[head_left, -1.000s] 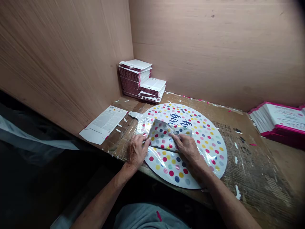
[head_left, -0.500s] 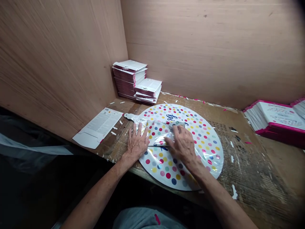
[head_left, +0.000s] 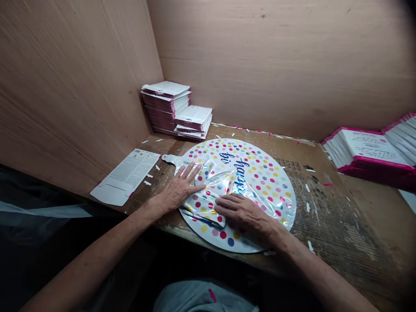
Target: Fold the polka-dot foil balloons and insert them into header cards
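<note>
Both hands lie open and palm down, and neither is clenched or pinching anything. The left hand [head_left: 177, 188] is spread flat on the balloon's left side, close to its neck. The right hand [head_left: 242, 212] rests on the folded flap [head_left: 203, 203], its fingers pointing left and slightly curled.

One round foil balloon [head_left: 263, 182] with coloured dots and blue lettering lies flat near the front edge of the surface [head_left: 328, 225]. Its disc sits directly under and ahead of both hands. Its narrow neck [head_left: 169, 159] points left toward the back corner, so its long axis runs from that neck down to the right, and the left hand is the nearer one to the neck. The near part of the balloon is folded over on itself, forming one doubled flap between the hands.

Behind it, in the back left corner, are two stacks of pink-edged cards, a taller stack [head_left: 164, 106] and a shorter stack [head_left: 194, 121]. One opened flat card [head_left: 125, 177] lies at the left edge. Two piles of pink-edged packets, a front pile [head_left: 367, 149] and a rear pile [head_left: 403, 138], sit at the right end.
</note>
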Tool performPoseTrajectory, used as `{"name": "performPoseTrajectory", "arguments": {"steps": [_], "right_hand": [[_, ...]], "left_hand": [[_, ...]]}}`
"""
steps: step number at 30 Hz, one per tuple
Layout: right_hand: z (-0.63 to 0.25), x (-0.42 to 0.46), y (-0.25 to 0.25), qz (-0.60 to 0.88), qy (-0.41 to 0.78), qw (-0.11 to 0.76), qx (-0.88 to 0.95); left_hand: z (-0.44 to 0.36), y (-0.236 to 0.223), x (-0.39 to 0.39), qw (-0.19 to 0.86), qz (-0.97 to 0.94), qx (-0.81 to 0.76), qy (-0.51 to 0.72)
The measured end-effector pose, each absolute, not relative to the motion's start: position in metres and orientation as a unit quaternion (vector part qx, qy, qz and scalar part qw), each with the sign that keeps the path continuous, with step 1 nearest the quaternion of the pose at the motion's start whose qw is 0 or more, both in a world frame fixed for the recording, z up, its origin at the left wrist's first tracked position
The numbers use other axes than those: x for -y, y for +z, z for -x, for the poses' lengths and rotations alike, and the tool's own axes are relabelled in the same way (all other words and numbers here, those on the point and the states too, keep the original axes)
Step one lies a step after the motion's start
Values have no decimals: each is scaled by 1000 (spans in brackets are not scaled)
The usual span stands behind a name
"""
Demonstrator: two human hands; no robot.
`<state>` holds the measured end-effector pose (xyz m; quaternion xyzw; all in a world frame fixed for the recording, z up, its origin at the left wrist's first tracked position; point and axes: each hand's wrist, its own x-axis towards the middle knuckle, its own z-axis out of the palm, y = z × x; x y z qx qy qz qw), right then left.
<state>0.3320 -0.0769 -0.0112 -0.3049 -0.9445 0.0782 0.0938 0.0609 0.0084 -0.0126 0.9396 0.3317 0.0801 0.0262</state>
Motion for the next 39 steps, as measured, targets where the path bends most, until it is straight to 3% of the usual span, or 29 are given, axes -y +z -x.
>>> {"name": "performPoseTrajectory", "arguments": {"steps": [4, 7, 9, 12, 17, 25, 29, 35, 39], "right_hand": [[-345, 69, -29, 422, 216, 245, 846], [-332, 48, -32, 584, 262, 296, 709], [-319, 32, -28, 671, 227, 276, 650], [-302, 11, -22, 749, 124, 177, 627], [-285, -8, -13, 777, 63, 45, 625], [-278, -32, -12, 780, 50, 9, 623], [-280, -38, -14, 779, 51, 2, 625], [-270, -50, 2, 724, 0, -1, 690], [-265, -65, 21, 630, 52, -68, 772]], "left_hand": [[-57, -27, -9, 90, -921, -368, 84], [-62, -35, -12, 150, -877, -436, 132], [-71, -41, -14, 166, -831, -503, 171], [-85, -49, -18, 136, -784, -557, 239], [-93, -54, -16, 50, -770, -556, 308], [-103, -27, -25, -7, -734, -652, 192], [-115, -25, -24, -53, -775, -590, 220], [-126, -58, -26, 10, -821, -546, 165], [-116, -56, -29, 44, -837, -523, 155]]}}
